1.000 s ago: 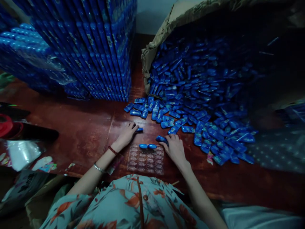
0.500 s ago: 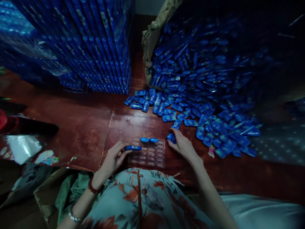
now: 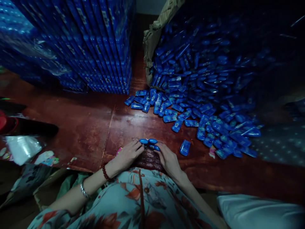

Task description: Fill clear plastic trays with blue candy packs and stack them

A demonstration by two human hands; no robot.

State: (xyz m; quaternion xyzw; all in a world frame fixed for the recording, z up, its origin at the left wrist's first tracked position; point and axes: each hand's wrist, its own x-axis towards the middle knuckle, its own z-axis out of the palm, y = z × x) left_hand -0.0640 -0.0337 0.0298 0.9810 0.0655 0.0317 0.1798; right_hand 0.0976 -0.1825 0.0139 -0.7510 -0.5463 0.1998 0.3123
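A blue packet [image 3: 155, 147] is pinched at the fingertips of the right hand [image 3: 170, 160], above the far part of the clear tray [image 3: 150, 160]. Just beyond it, two narrow blue packets [image 3: 152, 141] are stood on edge, nearly end to end. The fingers of the left hand [image 3: 128, 155] are bent in beside the left one; whether anything is gripped there cannot be told, as the undersides are hidden.

The standing packets could be tipped if they are nudged by the crowded fingertips. The light tray might be dragged askew under the hands, and the pinched packet could be seated crookedly, since the hollows are partly covered from view. The loose packet [image 3: 185, 147], laid flat on the table [image 3: 90, 127] to the right, could be knocked by the right wrist if the arm is swung out.

Compared with half a second ago, both hands have been brought closer together over the tray, and the loose packet is now seen uncovered. No clear change is shown in the pile [image 3: 205, 127] or the tall stack [image 3: 95, 47]
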